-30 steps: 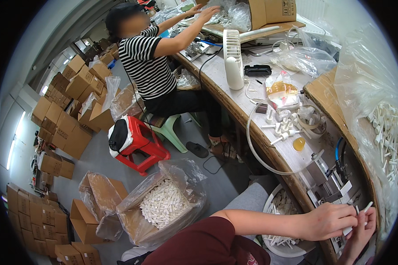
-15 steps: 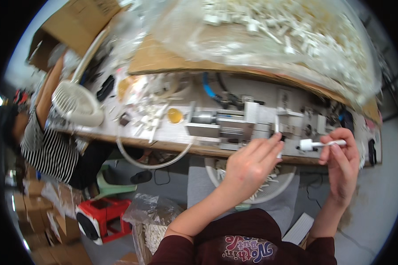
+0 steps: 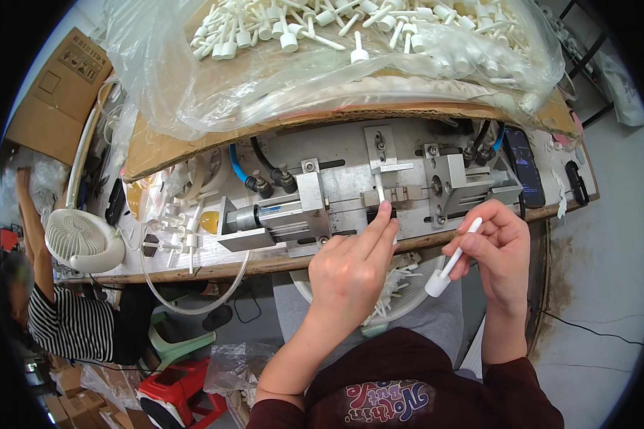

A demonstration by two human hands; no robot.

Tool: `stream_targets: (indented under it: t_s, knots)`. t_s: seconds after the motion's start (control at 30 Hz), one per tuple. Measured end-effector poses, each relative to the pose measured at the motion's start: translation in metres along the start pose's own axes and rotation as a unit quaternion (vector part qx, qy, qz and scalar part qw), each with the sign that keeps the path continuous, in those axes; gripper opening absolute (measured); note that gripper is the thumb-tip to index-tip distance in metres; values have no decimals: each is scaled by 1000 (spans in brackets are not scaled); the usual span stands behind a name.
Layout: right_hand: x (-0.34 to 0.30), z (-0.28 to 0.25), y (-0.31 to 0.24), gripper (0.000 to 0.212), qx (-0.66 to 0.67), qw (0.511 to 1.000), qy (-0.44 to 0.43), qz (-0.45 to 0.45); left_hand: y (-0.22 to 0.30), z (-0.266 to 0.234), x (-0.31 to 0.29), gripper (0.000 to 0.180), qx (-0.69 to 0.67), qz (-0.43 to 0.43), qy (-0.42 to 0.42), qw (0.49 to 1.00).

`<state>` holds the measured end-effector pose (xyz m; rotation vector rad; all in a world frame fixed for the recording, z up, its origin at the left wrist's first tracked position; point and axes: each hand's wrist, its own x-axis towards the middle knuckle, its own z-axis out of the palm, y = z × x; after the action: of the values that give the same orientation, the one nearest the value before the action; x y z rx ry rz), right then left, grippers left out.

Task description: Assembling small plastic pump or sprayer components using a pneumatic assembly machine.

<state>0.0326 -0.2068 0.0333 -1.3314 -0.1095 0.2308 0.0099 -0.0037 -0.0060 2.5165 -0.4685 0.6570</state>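
My right hand pinches a white plastic stick with a wide round cap between thumb and fingers; the cap end tilts down to the left. My left hand reaches over the middle of a metal clamping fixture, index and middle fingers stretched forward together. From under its fingertips a second white plastic stick points away, against the small metal block; the hand seems closed on it, though its thumb and the stick's lower end are hidden. Metal cylinder units flank the fixture's centre.
Behind the fixture, a cardboard sheet bears a plastic bag with many white capped sticks. A white basket with more sticks sits on my lap. At left are a white fan and a person in a striped top; a phone lies right.
The view has shifted, so the bench appears differently placed. The capped stick in my right hand has turned from nearly level to slanting, cap down. My left hand stays at the fixture's middle.
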Motion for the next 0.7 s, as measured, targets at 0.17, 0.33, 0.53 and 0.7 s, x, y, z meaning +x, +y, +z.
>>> stream_targets:
  t_s: [0.17, 0.33, 0.53, 0.7]
  knots:
    - [3, 1, 5, 13, 20, 1000, 21, 8, 1, 0, 2, 27, 0, -11, -8, 1000]
    - [13, 6, 1, 13, 27, 999, 34, 6, 0, -4, 2, 29, 5, -15, -17, 1000]
    - [29, 32, 0, 15, 27, 1000, 1, -1, 16, -22, 8, 38, -278, -18, 73, 958]
    - [66, 54, -35, 12, -116, 987, -25, -108, 13, -42, 7, 38, -222, -10, 90, 971]
